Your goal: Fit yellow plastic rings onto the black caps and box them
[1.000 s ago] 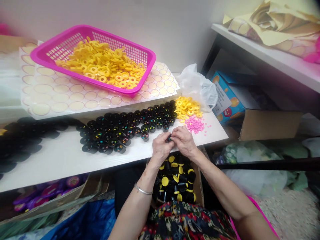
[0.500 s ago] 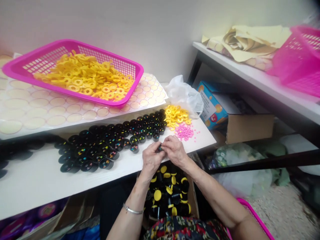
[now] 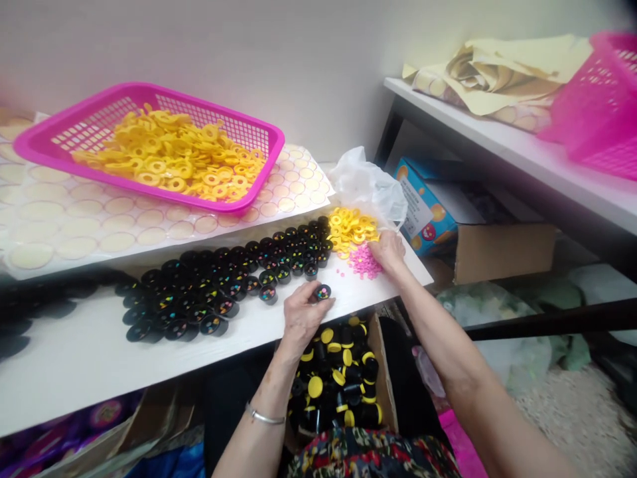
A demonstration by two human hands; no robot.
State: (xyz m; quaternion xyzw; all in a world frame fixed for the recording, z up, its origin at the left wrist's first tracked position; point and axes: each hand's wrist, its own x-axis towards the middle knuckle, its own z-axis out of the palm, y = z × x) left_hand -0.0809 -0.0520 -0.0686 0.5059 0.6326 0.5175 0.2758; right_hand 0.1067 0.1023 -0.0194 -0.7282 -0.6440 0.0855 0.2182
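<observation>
My left hand [image 3: 304, 315] grips a small round black cup [image 3: 323, 293] between thumb and fingers, just above the table's front edge. A pink piece shows inside this cup. My right hand [image 3: 389, 252] reaches down at the edge of a heap of small pink pieces [image 3: 364, 261], its fingertips drawn together; whatever they pinch is hidden. Behind that heap lies a pile of yellow rings [image 3: 352, 227], close to the same fingers. Left of my hands, rows of open black cups [image 3: 209, 285] with coloured bits inside stand on the white table [image 3: 89, 372].
A pink basket [image 3: 149, 187] of yellow rings rests on sheets printed with circles [image 3: 114, 239]. Below the table edge, a carton [image 3: 385, 378] holds black containers with yellow caps. A clear plastic bag [image 3: 368, 182], a blue box [image 3: 423, 206] and a white shelf [image 3: 478, 126] lie to the right.
My right hand has left the black cup and moved right and away from me to the pink pieces. My left hand still holds the cup, whose opening now shows.
</observation>
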